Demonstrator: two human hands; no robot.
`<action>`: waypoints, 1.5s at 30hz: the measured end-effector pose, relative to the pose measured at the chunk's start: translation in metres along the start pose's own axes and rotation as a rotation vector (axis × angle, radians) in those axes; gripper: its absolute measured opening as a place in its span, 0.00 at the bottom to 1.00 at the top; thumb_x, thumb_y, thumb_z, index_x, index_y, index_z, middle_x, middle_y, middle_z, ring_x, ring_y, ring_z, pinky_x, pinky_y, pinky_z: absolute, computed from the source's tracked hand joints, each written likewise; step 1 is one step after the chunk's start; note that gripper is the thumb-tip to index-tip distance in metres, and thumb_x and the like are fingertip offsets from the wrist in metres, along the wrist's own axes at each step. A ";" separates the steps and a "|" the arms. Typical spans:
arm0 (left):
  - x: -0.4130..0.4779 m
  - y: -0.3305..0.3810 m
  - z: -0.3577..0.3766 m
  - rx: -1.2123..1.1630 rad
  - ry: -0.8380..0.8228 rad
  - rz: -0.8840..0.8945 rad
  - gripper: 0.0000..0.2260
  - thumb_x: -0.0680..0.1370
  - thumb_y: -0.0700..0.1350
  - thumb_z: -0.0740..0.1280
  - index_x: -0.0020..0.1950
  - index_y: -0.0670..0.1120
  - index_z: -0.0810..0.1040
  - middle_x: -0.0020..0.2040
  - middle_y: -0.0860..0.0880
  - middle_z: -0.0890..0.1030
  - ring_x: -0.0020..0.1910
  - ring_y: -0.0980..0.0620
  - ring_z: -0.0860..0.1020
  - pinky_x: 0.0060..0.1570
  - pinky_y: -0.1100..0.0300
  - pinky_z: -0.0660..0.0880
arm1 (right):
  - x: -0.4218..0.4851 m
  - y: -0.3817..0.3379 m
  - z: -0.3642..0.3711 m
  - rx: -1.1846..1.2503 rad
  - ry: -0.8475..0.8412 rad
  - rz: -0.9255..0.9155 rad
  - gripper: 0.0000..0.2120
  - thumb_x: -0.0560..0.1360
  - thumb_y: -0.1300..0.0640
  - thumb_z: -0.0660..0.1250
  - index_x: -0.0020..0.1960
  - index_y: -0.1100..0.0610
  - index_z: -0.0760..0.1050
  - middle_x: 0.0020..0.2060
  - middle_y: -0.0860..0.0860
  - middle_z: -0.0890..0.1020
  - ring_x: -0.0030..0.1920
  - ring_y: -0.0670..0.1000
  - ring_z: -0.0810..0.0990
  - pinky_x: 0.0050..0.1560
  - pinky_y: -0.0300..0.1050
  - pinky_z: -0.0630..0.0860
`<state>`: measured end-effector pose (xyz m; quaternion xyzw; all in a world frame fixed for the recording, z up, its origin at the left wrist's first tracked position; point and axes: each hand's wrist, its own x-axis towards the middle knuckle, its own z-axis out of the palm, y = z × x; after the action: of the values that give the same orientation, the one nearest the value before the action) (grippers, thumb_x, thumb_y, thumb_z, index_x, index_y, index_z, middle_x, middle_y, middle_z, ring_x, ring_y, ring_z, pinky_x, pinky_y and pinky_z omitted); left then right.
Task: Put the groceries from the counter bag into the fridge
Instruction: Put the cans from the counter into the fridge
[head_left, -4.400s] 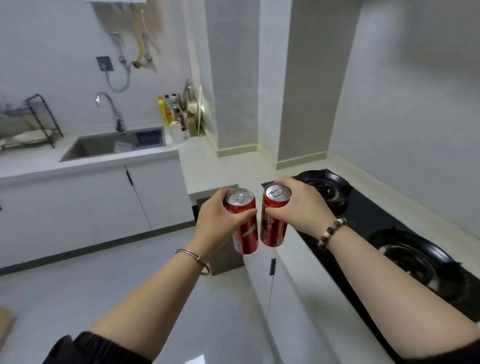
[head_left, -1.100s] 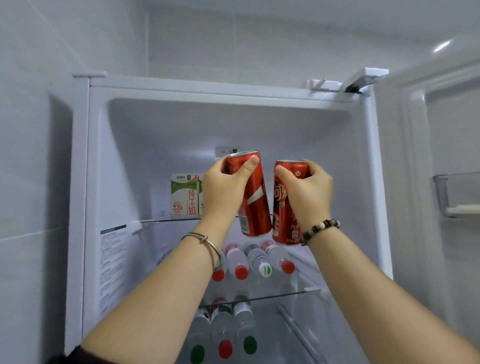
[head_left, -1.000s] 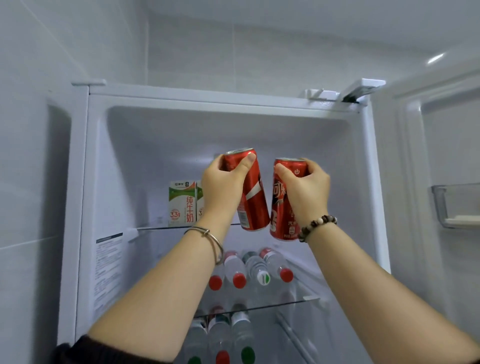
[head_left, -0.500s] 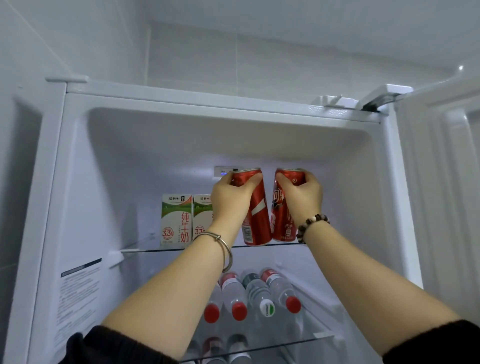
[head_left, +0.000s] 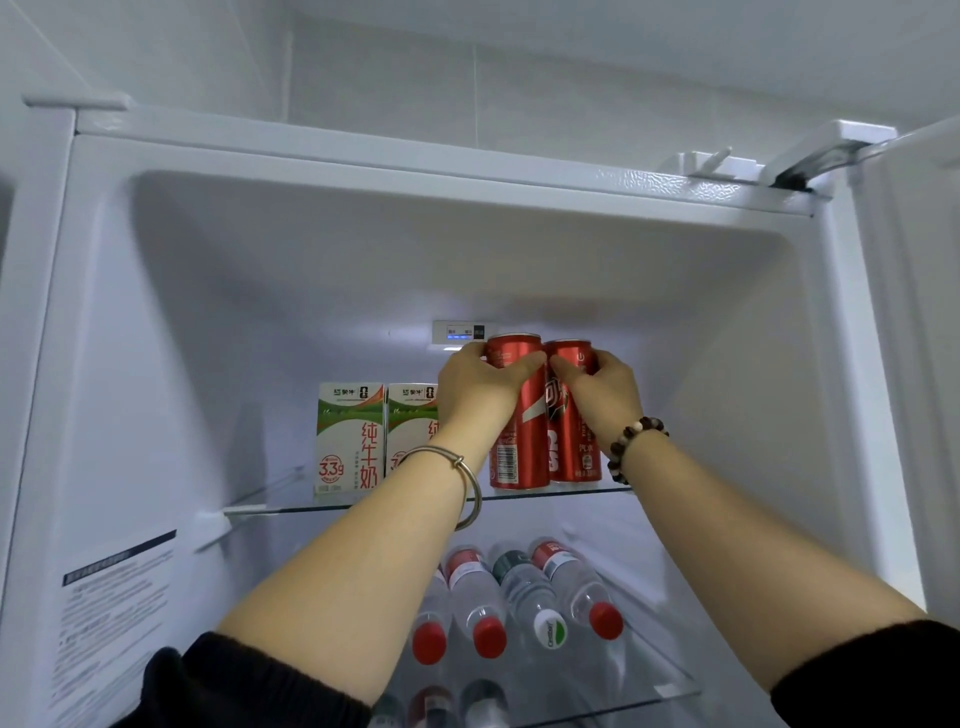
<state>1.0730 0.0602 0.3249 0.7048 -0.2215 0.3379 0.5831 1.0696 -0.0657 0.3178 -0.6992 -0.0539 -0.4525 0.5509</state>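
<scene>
Soda cans, two slim red metal cylinders, stand upright side by side and touching on the top glass shelf (head_left: 613, 491) of the open fridge (head_left: 156, 291). Left hand (head_left: 475, 392) wraps the upper part of the left can (head_left: 519, 447), thumb across its front near the rim; barcode visible low on the label. Right hand (head_left: 605, 392) grips the upper part of the right can (head_left: 571, 441) the same way, fingers curled round the far side. Both cans' bases sit on the shelf near its front edge. Left wrist carries a thin silver metal bangle (head_left: 465, 478); right wrist a string of round brown and pale beads (head_left: 631, 444). Dark knit sleeves are pushed up both forearms. Just left of the cans, on the same shelf, two boxy white-and-green milk cartons (head_left: 350, 439) stand together, the right one partly hidden behind the left wrist. Behind the cans, on the back wall, a small rectangular control panel (head_left: 457, 332). Shelf below holds clear plastic water bottles (head_left: 480, 603) lying on their sides, caps toward the camera, mostly red, one white and green. Fridge interior is smooth white plastic with rounded corners; printed label on the left inner wall, text unreadable. Door hinge at top right.
</scene>
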 end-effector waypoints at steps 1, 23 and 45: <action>0.001 -0.001 0.001 -0.004 -0.009 -0.004 0.21 0.71 0.56 0.72 0.58 0.46 0.77 0.52 0.48 0.81 0.45 0.51 0.78 0.44 0.59 0.74 | 0.000 0.001 0.000 -0.001 -0.016 0.008 0.15 0.74 0.50 0.68 0.57 0.57 0.75 0.49 0.54 0.82 0.46 0.54 0.82 0.52 0.54 0.78; 0.016 -0.041 0.014 0.090 -0.289 -0.078 0.16 0.75 0.54 0.69 0.54 0.42 0.77 0.47 0.45 0.81 0.45 0.49 0.79 0.47 0.56 0.78 | -0.008 0.028 -0.007 -0.228 -0.024 0.023 0.16 0.76 0.54 0.66 0.62 0.58 0.70 0.48 0.51 0.77 0.43 0.50 0.75 0.44 0.43 0.72; 0.082 -0.062 0.057 0.512 -0.545 -0.249 0.19 0.82 0.49 0.57 0.66 0.36 0.69 0.65 0.37 0.73 0.62 0.40 0.74 0.63 0.50 0.71 | 0.064 0.054 0.020 -0.878 -0.365 0.206 0.21 0.78 0.47 0.61 0.62 0.63 0.72 0.55 0.58 0.79 0.53 0.56 0.79 0.55 0.47 0.75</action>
<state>1.1843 0.0250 0.3378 0.9127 -0.1896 0.1093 0.3450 1.1491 -0.0975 0.3234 -0.9352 0.1158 -0.2456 0.2272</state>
